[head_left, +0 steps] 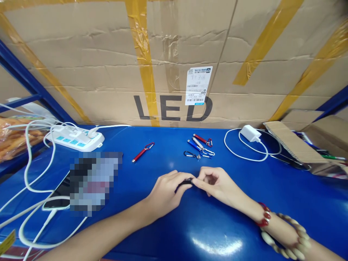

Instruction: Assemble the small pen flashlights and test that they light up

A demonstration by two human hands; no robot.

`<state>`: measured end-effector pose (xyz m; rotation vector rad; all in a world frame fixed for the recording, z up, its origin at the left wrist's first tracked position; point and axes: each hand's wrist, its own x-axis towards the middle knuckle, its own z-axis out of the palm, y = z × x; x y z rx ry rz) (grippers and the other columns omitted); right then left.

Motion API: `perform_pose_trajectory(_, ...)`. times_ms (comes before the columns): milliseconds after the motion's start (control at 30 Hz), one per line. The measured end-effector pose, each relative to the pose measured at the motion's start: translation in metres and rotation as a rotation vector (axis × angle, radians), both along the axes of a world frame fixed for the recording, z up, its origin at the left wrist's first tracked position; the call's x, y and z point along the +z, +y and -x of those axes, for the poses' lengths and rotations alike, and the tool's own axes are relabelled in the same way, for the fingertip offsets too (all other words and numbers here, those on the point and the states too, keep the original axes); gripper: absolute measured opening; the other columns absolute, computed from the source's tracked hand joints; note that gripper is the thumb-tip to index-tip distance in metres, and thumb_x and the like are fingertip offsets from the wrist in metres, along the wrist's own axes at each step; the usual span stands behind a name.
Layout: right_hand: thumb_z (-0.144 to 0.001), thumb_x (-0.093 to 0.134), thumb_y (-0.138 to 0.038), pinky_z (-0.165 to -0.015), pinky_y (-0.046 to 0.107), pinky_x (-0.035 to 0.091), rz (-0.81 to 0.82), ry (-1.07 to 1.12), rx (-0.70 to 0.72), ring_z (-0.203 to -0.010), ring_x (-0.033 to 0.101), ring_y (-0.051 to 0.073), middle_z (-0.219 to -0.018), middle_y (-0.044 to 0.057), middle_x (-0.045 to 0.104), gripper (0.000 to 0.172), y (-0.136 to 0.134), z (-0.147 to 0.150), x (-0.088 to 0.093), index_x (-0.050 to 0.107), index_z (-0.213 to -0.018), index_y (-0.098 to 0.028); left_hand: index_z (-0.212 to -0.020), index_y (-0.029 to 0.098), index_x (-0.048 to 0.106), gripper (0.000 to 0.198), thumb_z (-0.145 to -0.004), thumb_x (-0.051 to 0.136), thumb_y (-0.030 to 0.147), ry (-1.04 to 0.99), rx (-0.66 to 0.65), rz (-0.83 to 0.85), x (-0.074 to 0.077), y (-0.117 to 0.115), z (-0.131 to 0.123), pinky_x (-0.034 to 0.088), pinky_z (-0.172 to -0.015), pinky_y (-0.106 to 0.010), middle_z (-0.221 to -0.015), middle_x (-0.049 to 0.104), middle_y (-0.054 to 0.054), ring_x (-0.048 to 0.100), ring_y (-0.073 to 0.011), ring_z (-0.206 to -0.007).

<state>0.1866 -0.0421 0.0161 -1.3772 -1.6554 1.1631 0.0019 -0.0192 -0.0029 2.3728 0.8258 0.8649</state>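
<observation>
Left of centre: red cylinder (139, 155) with a red clip lies on the blue tabletop (163, 239), well apart from both hands.

Lower centre: left hand (167, 188) is closed round a slim black barrel (187, 181), thumb below, fingers above. Judgement: this looks like the steadying hand; a firm, even hold on the body, with no twist or tilt, serves the work best.

Just right of it: right hand (217, 185) has thumb and forefinger pinched together at the barrel's right end. Whether a separate small part sits between the fingertips cannot be told. Judgement: the end is small, so a light fingertip pinch, with any push or turn centred on the barrel's axis, should guard against slipping or skewing.

Orientation: barrel is held lower centre of the frame, close over the tabletop. Long axis runs roughly across the frame, near level, left end slightly lower and hidden in the left hand's grip, right end pointing toward the right hand's fingertips. Which end is the front: not determinable.
</observation>
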Motion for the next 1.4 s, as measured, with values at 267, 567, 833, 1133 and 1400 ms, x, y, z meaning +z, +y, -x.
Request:
perform_pose_trajectory(267,-0.069,0.072,-0.036,-0.046,0.021,0.039,-0.277,0.022,-0.088,-0.049,0.046,0.007,-0.070,0.001,0.061,0.023,0.0024,-0.0036,-0.0049,0.071,-0.083,-0.018,-0.094,0.022,0.057,0.015,-0.089,0.043,0.021,-0.022,0.052,0.286,0.0072,0.0006,-0.0021,0.043,-0.064,-0.019,-0.075,0.064,0.002,0.059,-0.0109,-0.066)
perform_pose_trajectory(567,-0.070,0.070,-0.040,-0.041,0.021,0.034,-0.232,0.126,-0.009,-0.046,0.045,0.006,-0.065,0.001,0.056,0.027,0.0012,-0.0011,-0.0036,0.066,-0.060,-0.015,-0.091,0.021,0.057,0.018,-0.089,0.039,0.019,0.062,0.006,0.248,0.0063,0.0009,-0.0001,0.042,-0.065,-0.020,-0.069,0.060,0.003,0.056,-0.0111,-0.064)
perform_pose_trajectory(833,-0.073,0.068,-0.038,-0.050,0.024,0.037,-0.271,0.015,0.048,-0.056,0.048,0.010,-0.063,0.001,0.056,0.034,-0.0007,-0.0026,-0.0078,0.054,-0.051,-0.017,-0.094,0.021,0.056,0.016,-0.088,0.042,0.017,0.091,-0.086,0.223,0.0097,-0.0011,0.0010,0.046,-0.071,-0.022,-0.087,0.067,-0.001,0.064,-0.0139,-0.079)
perform_pose_trajectory(1133,-0.075,0.065,-0.032,-0.048,0.023,0.034,-0.274,-0.102,0.055,-0.054,0.046,0.010,-0.063,0.000,0.054,0.031,-0.0028,-0.0020,-0.0071,0.050,-0.053,-0.018,-0.083,0.019,0.053,0.010,-0.088,0.045,0.017,0.060,-0.098,0.095,0.0059,-0.0012,0.0015,0.048,-0.069,-0.023,-0.084,0.067,-0.003,0.064,-0.0154,-0.078)
perform_pose_trajectory(1400,-0.076,0.064,-0.031,-0.048,0.021,0.035,-0.255,-0.118,0.033,-0.053,0.045,0.009,-0.064,-0.001,0.055,0.028,-0.0031,-0.0005,-0.0085,0.048,-0.057,-0.018,-0.081,0.019,0.052,0.011,-0.089,0.044,0.019,0.082,-0.066,0.034,0.0035,-0.0008,0.0008,0.048,-0.065,-0.023,-0.078,0.066,-0.003,0.064,-0.0160,-0.074)
